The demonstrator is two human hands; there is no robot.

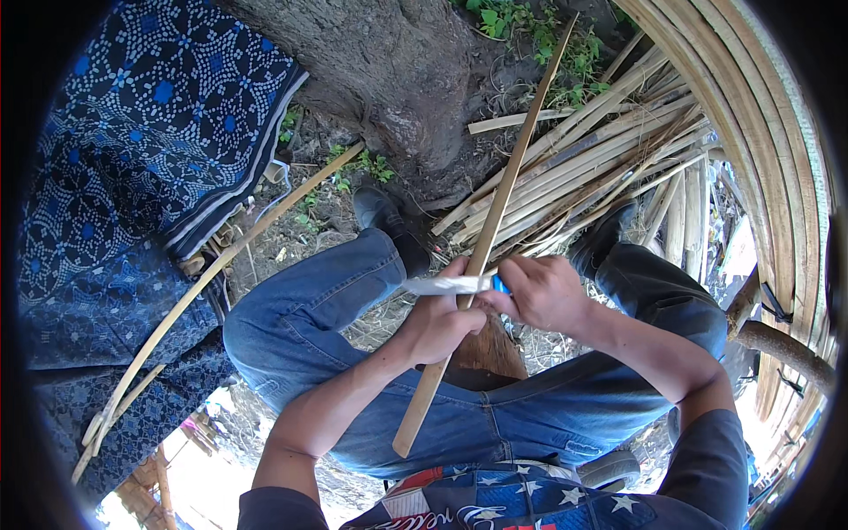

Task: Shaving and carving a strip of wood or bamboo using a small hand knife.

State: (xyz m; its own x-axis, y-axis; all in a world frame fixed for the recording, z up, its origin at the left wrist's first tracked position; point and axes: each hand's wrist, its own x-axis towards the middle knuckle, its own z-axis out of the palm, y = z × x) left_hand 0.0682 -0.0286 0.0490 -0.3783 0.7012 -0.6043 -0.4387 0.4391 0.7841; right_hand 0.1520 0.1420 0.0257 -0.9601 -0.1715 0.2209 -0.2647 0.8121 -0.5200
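A long, flat bamboo strip slants across my lap, its narrow far end pointing up and to the right. My left hand is closed around it near the middle. In my right hand is a knife, gripped by a handle of which a bit of blue shows. The blade, slightly blurred, crosses over the strip just above my left fingers and points left. Below my hands, between my thighs, stands a brown wooden block, partly hidden by my left hand and the strip.
Split strips lie piled on the ground ahead to the right. A bundle of long curved strips rises along the right edge. A tree trunk stands ahead. Patterned blue cloth hangs at left, with a bent pole beside it.
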